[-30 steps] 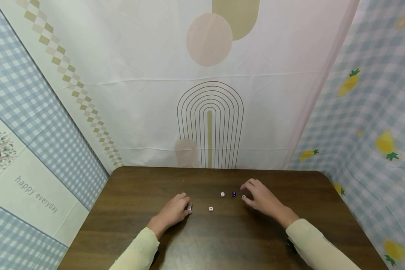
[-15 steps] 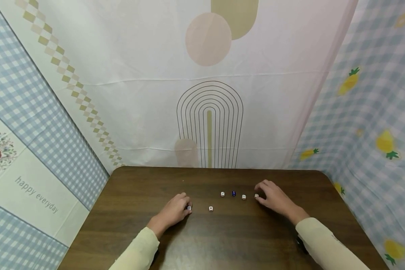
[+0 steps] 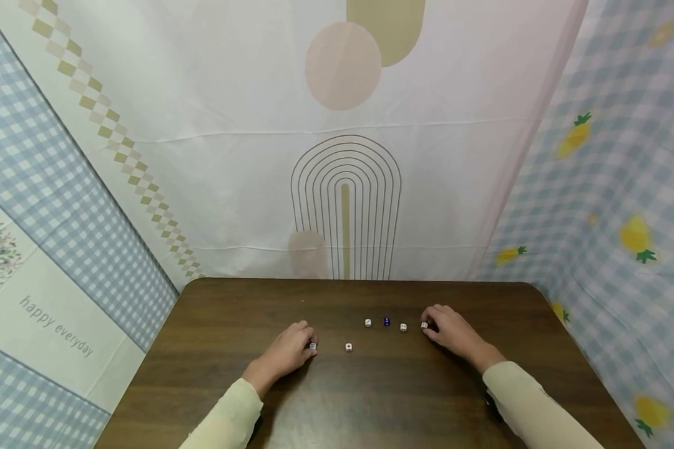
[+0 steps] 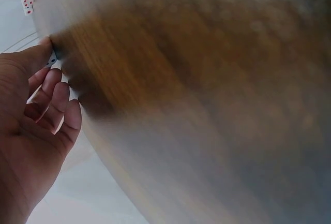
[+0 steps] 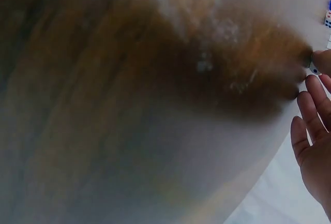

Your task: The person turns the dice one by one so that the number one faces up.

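At the table's left part my left hand [image 3: 285,352] pinches a white die [image 3: 312,346] with dark pips between thumb and fingertip; the left wrist view shows this die [image 4: 52,59] too. Over on the right, my right hand [image 3: 450,330] holds another white die [image 3: 424,325] between thumb and index finger, low over the tabletop. Its other fingers partly hide it in the right wrist view, where a blue pip shows on the die [image 5: 314,69]. Leftward of that hand lie a white die [image 3: 403,327], a dark blue die [image 3: 386,322] and a white die [image 3: 367,323].
Between the hands, nearer the front, sits a white die [image 3: 349,347] with one red pip up. All this is on a dark brown wooden table [image 3: 337,405]. A white patterned cloth [image 3: 230,187] hangs behind its far edge, with checked cloths at both sides.
My right hand has moved right, from beside the rightmost die of the row to the die it now holds, uncovering the one it left. The left hand keeps its pinch in place.
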`<state>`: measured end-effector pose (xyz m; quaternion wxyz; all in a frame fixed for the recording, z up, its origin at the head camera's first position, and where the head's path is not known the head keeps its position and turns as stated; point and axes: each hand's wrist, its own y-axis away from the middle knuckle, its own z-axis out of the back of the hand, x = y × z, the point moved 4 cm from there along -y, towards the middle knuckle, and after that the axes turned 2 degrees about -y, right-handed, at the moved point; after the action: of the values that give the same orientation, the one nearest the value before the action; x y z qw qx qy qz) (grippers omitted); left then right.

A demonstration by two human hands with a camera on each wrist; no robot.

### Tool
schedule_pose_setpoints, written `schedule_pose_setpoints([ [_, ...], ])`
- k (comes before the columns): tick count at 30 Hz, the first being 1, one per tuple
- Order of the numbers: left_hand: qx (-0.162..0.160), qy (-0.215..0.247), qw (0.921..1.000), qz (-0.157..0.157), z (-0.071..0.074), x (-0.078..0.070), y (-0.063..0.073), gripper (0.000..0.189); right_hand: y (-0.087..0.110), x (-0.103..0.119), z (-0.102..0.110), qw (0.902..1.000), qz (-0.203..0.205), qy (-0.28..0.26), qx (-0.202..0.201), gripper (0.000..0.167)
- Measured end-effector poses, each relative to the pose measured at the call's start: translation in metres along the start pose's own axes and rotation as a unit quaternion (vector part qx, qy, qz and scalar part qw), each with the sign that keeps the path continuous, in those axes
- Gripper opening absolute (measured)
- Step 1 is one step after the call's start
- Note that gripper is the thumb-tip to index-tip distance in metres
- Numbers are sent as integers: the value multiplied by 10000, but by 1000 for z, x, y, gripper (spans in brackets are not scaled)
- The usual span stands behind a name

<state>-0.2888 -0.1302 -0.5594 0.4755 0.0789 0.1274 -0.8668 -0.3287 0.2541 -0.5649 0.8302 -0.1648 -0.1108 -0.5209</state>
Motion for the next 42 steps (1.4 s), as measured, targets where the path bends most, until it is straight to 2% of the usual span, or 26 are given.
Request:
schedule_pose_setpoints([
  [8,-129,-36,9999,-15,0,1,3,20,-3,2,-2,9999,78,-66,50,12],
  [26,32,79,9999,82,0,0,6,19,-2,4,-1,9996,183,58,193,14],
  [33,98,-29,9999,120,-3,1,4,18,-2,8,5,9992,253,190,235,12],
  [42,-66,-91,9999,50,-3,1,1,20,0,8,4,9992,183,287,230,11],
])
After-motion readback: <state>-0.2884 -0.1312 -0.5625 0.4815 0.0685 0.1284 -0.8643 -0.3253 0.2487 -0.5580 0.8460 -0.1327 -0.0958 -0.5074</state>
